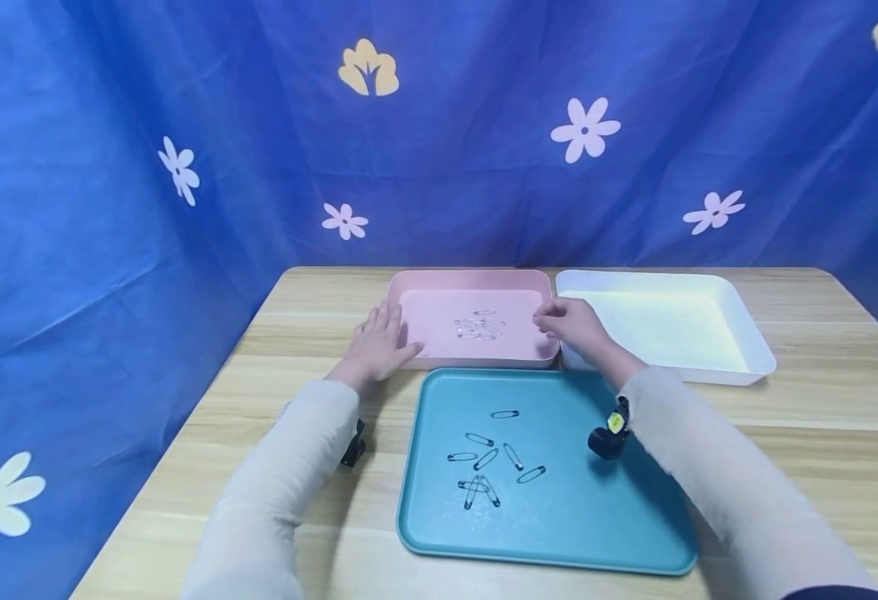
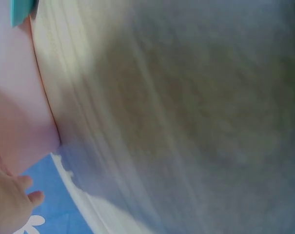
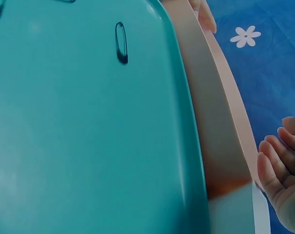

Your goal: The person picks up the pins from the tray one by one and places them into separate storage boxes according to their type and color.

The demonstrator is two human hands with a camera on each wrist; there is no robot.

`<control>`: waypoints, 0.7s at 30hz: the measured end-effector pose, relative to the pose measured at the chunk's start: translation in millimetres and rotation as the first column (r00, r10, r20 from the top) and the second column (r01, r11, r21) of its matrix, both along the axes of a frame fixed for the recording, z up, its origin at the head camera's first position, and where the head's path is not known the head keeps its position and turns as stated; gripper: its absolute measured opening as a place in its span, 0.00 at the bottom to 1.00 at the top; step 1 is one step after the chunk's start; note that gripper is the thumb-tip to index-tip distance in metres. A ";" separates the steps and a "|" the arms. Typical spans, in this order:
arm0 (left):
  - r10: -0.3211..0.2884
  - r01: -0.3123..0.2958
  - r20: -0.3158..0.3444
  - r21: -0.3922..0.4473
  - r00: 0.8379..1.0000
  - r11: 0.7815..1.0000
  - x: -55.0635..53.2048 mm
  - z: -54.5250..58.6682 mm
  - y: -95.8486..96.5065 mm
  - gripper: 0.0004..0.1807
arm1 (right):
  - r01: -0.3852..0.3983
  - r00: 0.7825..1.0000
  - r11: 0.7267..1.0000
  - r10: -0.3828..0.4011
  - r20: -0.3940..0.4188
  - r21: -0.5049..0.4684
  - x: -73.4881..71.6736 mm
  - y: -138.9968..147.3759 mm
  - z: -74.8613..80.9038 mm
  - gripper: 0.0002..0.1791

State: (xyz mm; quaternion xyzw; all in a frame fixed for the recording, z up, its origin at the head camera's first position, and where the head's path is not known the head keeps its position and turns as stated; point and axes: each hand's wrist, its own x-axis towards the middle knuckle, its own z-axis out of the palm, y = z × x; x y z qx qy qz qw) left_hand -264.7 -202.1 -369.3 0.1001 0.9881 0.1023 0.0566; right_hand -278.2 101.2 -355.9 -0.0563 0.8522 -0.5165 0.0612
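Presently, on my remote feed, I'm seeing the left grip [image 1: 378, 346] resting, fingers spread and released, on the left rim of one pink tray [image 1: 439, 300]. The right grip [image 1: 569, 323] is hanging at that tray's right edge, fingers bending inward; I'm not managing to tell whether they're pinching anything. Between both grips, a cluster of safety pins [image 1: 479, 326] is lying there, overlapping too much for counting. Nearer me, nine dark-tipped pins [image 1: 486, 459] are lying on one teal tray [image 1: 574, 508]. One white tray [image 1: 664, 325] is sitting rightward on the surface [image 1: 829, 400].
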 end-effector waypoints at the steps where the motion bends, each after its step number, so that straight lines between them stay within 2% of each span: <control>1: -0.002 0.002 -0.004 -0.018 1.000 1.000 1.0 1.1 0.6 0.45 | -0.001 1.000 1.000 0.001 -0.011 0.003 1.5 3.6 0.0 0.12; 6: -0.037 0.033 -0.055 -0.076 0.998 0.997 5.1 5.3 4.4 0.42 | -0.008 0.999 0.999 0.010 -0.054 0.034 9.6 23.8 -0.9 0.13; 10: -0.067 0.061 -0.119 -0.054 0.991 0.997 7.9 7.0 9.2 0.38 | -0.010 0.997 0.998 0.015 -0.080 0.059 17.1 42.0 -2.8 0.15; 16: -0.100 0.117 -0.220 0.067 0.970 0.991 16.1 10.2 17.1 0.31 | -0.007 0.992 0.990 0.025 -0.124 0.144 30.7 66.6 -3.0 0.19; 21: -0.145 0.203 -0.316 0.159 0.938 0.966 27.5 18.2 27.1 0.24 | 0.007 0.979 0.976 0.037 -0.200 0.218 39.7 90.5 -1.8 0.22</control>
